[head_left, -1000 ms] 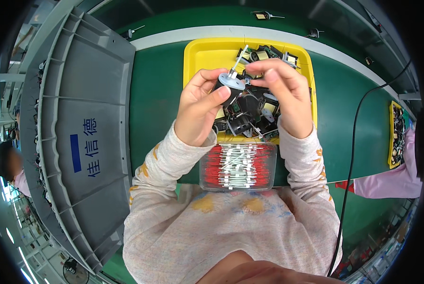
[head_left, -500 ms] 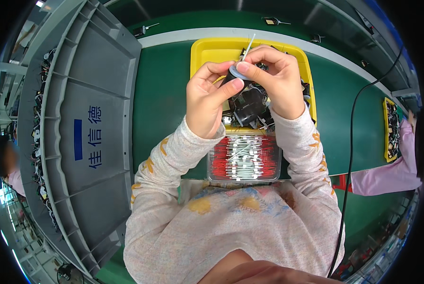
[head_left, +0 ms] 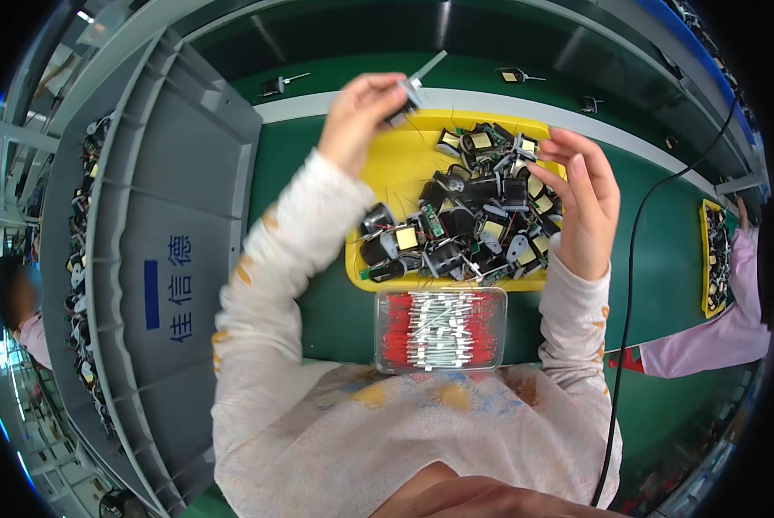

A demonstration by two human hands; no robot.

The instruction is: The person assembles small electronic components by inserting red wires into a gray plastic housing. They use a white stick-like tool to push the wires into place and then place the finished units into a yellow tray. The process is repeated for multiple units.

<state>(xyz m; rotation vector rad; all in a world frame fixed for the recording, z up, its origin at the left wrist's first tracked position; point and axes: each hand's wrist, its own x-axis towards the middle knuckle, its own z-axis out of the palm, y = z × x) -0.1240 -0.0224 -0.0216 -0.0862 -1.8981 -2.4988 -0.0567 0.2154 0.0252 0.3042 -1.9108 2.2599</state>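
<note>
My left hand [head_left: 361,121] is raised over the far left of the yellow tray [head_left: 387,164]. Pinched in its fingers is a small black part [head_left: 402,110], partly hidden, with a thin white stick [head_left: 428,67] pointing up and right. My right hand [head_left: 587,194] hovers by the tray's right side, fingers apart and nothing in them. Several black parts [head_left: 482,194] with green circuit boards, yellowish pads and thin wires lie heaped in the tray. Nearer me, a clear plastic box [head_left: 441,367] holds many thin white sticks with red ends [head_left: 439,328].
At left a big grey crate [head_left: 180,190] stands, with a row of similar parts beyond it. Single parts [head_left: 273,86] lie along the green strip [head_left: 361,76] at the back. A black cable [head_left: 636,259] hangs at right. A person's pink sleeve [head_left: 707,341] reaches a second yellow tray [head_left: 707,293].
My hands have moved apart: the left went up and left with the black part, the right let go and moved right and down. More of the tray shows.
</note>
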